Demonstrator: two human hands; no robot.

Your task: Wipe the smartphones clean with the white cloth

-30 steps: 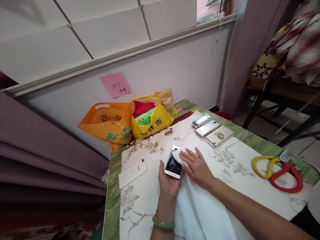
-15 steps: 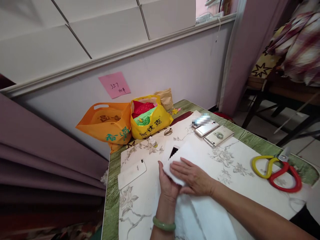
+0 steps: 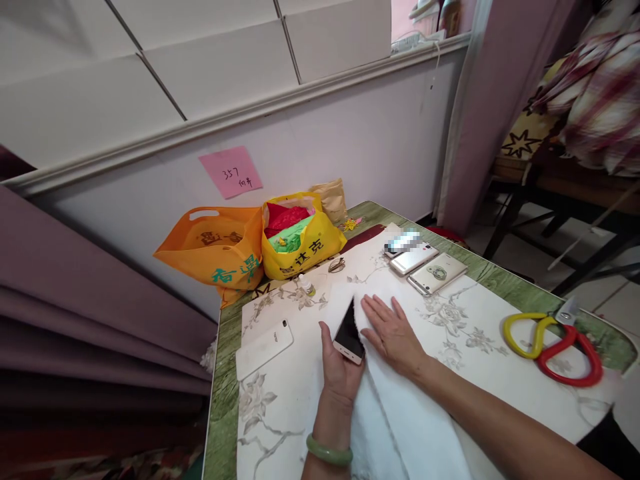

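My left hand (image 3: 341,373), a green bangle on its wrist, is closed round the lower part of a phone (image 3: 349,337). The phone's dark screen faces up and its pale gold lower edge shows. Against its right side lies a white cloth (image 3: 395,413), which trails down to the near edge of the view. Flat on this cloth rests my right hand (image 3: 393,333), fingers stretched out and thumb towards the phone. Part of the phone's right side is covered by the cloth. Another phone, white (image 3: 265,350), lies back-up to the left.
Several phones, including a gold one (image 3: 437,274), lie to the right on the floral tabletop cover (image 3: 280,427). Large scissors (image 3: 555,340) lie farther right. An orange bag (image 3: 215,250), a yellow bag (image 3: 305,243), a small bottle (image 3: 307,285) and glasses (image 3: 337,265) are along the back.
My right hand and the cloth under it have slid right and up off the phone, uncovering most of its screen. My left hand stays nearly in place with the phone.
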